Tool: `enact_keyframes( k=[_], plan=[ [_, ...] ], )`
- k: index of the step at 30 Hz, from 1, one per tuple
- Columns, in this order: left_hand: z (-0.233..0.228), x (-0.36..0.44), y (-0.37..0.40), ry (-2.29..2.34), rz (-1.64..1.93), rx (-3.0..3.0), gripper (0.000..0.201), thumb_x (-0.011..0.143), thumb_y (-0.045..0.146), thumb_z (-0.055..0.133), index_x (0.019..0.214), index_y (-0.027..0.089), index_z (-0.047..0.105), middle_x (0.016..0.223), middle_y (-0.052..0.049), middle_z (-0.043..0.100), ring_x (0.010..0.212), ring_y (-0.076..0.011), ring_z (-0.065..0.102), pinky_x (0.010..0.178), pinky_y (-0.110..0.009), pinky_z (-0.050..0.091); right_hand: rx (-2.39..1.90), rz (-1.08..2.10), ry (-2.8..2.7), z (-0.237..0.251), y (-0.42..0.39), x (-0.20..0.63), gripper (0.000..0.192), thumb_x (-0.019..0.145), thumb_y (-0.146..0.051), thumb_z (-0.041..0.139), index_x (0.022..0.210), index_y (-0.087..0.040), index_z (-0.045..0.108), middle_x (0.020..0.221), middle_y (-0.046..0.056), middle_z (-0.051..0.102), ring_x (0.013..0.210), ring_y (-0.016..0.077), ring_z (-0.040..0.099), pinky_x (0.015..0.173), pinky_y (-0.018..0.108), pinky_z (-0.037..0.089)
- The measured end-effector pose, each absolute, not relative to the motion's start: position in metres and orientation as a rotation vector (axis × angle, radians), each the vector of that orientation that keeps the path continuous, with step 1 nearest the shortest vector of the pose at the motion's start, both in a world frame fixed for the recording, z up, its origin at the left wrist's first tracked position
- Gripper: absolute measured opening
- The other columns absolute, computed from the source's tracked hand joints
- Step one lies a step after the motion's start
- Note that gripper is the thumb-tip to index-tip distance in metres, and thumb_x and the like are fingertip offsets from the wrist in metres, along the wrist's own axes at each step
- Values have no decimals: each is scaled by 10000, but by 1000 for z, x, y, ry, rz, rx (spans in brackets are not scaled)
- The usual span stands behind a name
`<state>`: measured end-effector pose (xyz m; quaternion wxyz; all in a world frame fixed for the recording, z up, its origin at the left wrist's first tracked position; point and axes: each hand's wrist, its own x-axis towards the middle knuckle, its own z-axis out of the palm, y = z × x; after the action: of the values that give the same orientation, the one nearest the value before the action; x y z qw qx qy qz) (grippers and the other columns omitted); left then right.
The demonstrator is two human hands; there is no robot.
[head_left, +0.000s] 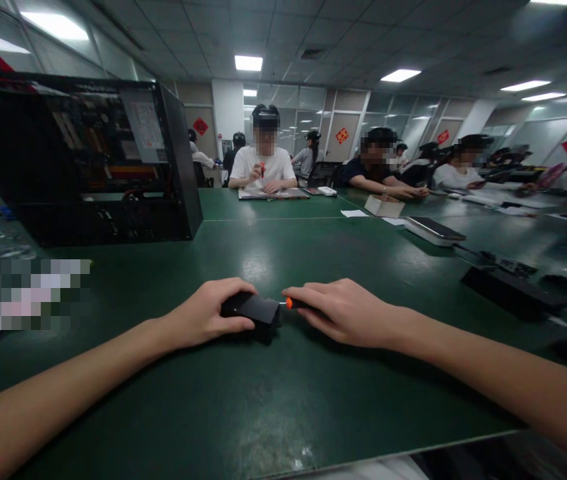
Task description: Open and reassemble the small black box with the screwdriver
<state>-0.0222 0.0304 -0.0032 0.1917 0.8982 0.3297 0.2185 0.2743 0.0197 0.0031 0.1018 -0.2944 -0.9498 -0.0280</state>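
At the near middle of the green desk (273, 407), a black block (259, 309) lay with its free end toward the right. The left grip (217, 308) was closed around its other end, thumb in front. The right grip (346, 313) grasped a screwdriver (290, 303) with an orange collar, its thin shaft directed at the block's free end; whether the tip was seated could not be told. Work was judged under way: the tool was in position, the block appeared whole, and how much was left could not be determined. Farther out, an open computer case (190, 167) stood at left, a cabled black box (510, 293) lay at right, and a co-worker (263, 163) sat opposite.
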Motion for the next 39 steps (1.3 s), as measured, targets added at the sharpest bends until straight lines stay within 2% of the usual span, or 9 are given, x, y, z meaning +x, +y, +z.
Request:
enact_keyframes(
  k=[5, 8, 12, 19, 25, 33, 36, 39],
  plan=[
    [3, -10, 21, 865, 628, 2412, 414, 886, 424, 717, 1212, 180, 641, 1111, -55, 697, 967, -235, 632, 836, -295, 438, -846, 23, -2772, 0, 17, 274, 400, 1037, -290, 370, 1381, -159, 527, 1124, 90, 700, 891, 211, 685, 753, 332, 493],
    [7, -19, 25, 917, 554, 2297, 399, 865, 407, 743, 1192, 192, 664, 1074, -37, 709, 962, -237, 644, 827, -295, 450, -832, 48, -2743, -1, 23, 277, 375, 1034, -303, 388, 1339, -163, 558, 1157, 86, 701, 925, 211, 686, 779, 333, 495],
    [9, -25, 27, 1001, 523, 2086, 403, 821, 415, 784, 1136, 183, 688, 983, -22, 716, 888, -232, 653, 753, -289, 471, -841, -18, -2743, -2, 26, 277, 378, 1032, -294, 380, 1349, -166, 542, 1113, 80, 700, 885, 208, 683, 732, 321, 478],
    [4, -17, 22, 989, 614, 1976, 407, 783, 369, 831, 1127, 193, 705, 996, -11, 725, 915, -230, 666, 785, -294, 486, -782, -246, -2762, 2, 24, 278, 386, 1023, -256, 374, 1364, -157, 525, 1010, 70, 688, 793, 189, 662, 623, 303, 395],
    [5, -19, 24, 971, 600, 1928, 408, 802, 346, 821, 1167, 207, 700, 1053, -13, 734, 974, -237, 678, 828, -305, 501, -820, -105, -2733, 2, 28, 280, 380, 1012, -279, 403, 1346, -165, 544, 1047, 74, 700, 836, 186, 676, 674, 292, 436],
    [3, -13, 21, 981, 654, 1901, 425, 788, 335, 829, 1166, 195, 695, 1056, -17, 735, 985, -237, 681, 848, -315, 510, -787, -132, -2716, 0, 24, 278, 387, 1010, -251, 401, 1363, -152, 524, 1032, 85, 695, 800, 189, 667, 642, 291, 445],
    [2, -9, 19, 1016, 662, 1903, 448, 785, 351, 828, 1176, 181, 691, 1046, -32, 739, 965, -244, 685, 836, -327, 513, -763, -55, -2702, -1, 25, 277, 391, 986, -210, 432, 1359, -143, 529, 1051, 96, 697, 834, 195, 669, 685, 297, 476],
    [2, -7, 17, 1022, 672, 1910, 448, 778, 358, 828, 1166, 176, 696, 1038, -39, 742, 960, -251, 689, 837, -336, 517, -721, 148, -2629, -4, 28, 275, 363, 966, -182, 468, 1310, -132, 572, 1126, 114, 706, 959, 197, 677, 830, 308, 507]
  ],
)
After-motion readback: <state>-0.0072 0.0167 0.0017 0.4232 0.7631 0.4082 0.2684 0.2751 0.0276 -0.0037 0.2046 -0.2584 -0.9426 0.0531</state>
